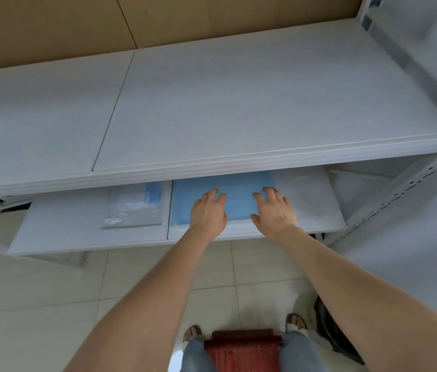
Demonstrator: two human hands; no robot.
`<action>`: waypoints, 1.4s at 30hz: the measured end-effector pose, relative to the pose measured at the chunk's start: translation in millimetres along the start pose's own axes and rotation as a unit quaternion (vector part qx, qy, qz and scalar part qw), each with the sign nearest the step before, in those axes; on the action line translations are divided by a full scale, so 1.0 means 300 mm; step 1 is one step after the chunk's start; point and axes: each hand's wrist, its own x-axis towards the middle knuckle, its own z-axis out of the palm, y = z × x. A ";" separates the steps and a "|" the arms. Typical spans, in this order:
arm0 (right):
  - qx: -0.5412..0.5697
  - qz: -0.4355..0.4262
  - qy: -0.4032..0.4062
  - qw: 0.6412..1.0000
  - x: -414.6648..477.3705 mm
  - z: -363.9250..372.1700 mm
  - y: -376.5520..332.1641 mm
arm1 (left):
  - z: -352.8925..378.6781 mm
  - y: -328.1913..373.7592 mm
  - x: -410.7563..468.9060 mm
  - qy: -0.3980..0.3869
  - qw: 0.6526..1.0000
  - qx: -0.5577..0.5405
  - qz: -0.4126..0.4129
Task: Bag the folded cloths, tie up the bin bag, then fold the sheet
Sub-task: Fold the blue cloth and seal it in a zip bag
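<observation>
A: Where was the cloth at this entry?

B: Blue cloth point(238, 187) lay flat on the lower shelf point(77, 232), its far part hidden under the upper shelf point(238, 103). Left hand point(208, 213) and right hand point(275, 212) both rested on its near half.

A: Fingers?

B: Fingers point(213, 193) of both hands were loosely spread, tips down on the fabric. No pinch seen, nothing lifted.

A: Progress?

B: Judged early. A clear bag point(131, 210) lay just left on the same shelf, with something blue inside. Could not tell whether that was a bagged cloth. This cloth was not yet bagged. A dark thing point(327, 331) on the floor by the right foot might be the bin bag, but was too hidden to say. Tying and sheet-folding appeared left to do.
</observation>
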 end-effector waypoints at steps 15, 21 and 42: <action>0.009 0.005 -0.030 1.000 0.292 0.185 0.021 | 0.211 -0.087 0.222 -0.012 0.999 -0.001 -0.048; 0.011 0.045 0.011 0.999 0.412 0.321 -0.073 | 0.341 -0.248 0.317 0.029 1.000 0.008 0.003; -0.036 -0.015 0.084 0.996 0.875 0.768 0.088 | 0.846 -0.361 0.725 0.108 0.993 0.049 -0.006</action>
